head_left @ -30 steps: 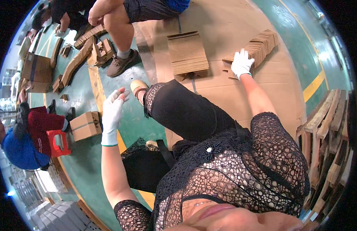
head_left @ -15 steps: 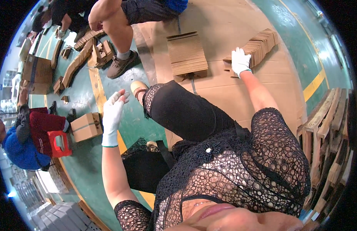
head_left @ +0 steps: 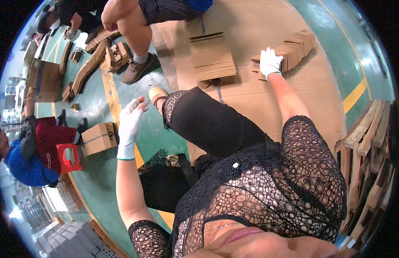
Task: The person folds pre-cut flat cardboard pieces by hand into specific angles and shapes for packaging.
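Reaching out with the right hand, gloved in white, we press down on the near end of a leaning stack of flat cardboard pieces. Against the picture a second ago the hand sits in almost the same spot on that stack, so the grip has settled rather than moved on; we judge a piece is being separated or picked off the end. The fingers curl over the edge, but whether they pinch a single sheet we cannot tell.

The left hand, also gloved, hangs in the air with fingers loosely spread, holding nothing. It has drifted only slightly since the earlier pictures and is well apart from the stack, on the far side of our bent knee.

Landmark: the leaning stack. Just left of it lies a second, squarer pile of corrugated sheets. Both rest on a large brown cardboard sheet spread over a green painted floor with yellow lines. Right of and below the stack stands a wooden pallet on edge.

Far left of the stack, another person's leg and brown shoe stand by long cardboard strips. Lower left, a small closed carton sits beside a red stool, where a person in blue and red works.
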Demonstrator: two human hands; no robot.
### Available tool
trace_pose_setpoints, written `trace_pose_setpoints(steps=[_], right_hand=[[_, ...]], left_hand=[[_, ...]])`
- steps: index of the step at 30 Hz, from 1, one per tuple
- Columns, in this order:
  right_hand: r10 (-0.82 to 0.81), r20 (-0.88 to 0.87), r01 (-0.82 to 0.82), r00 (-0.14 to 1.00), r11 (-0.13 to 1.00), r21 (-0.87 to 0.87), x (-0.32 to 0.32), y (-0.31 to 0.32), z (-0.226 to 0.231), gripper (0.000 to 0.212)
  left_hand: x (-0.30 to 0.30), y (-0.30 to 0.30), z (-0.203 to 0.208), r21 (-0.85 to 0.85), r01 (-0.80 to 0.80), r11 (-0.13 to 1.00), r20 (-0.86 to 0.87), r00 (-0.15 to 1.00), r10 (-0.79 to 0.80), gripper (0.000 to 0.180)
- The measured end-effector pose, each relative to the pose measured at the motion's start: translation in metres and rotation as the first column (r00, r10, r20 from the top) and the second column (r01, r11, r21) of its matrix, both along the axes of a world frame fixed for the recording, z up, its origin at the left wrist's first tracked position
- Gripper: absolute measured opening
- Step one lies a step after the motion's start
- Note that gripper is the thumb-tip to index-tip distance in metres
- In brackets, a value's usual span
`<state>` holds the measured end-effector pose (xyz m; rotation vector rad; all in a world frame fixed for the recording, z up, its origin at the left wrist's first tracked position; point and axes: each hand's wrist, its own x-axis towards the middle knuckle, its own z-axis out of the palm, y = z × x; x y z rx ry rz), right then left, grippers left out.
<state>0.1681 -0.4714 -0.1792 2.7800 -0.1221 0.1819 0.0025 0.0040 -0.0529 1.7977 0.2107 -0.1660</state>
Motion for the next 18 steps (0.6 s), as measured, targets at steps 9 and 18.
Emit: trace_pose_setpoints(steps=[9, 18], right_hand=[[-0.022, -0.117, 0.024, 0.993, 1.000, 0.016, -0.005, 0.003, 0.011, 0.044], [0.319, -0.080, -0.302, 0.945, 0.938, 0.169, -0.036, 0.068, 0.050, 0.072]], left_hand=[[0.001, 0.001, 0.001, 0.067, 0.065, 0.996, -0.012, 0.998, -0.064, 0.042], [-0.002, 0.020, -0.004, 0.342, 0.067, 0.937, 0.013, 0.997, -0.077, 0.039]])
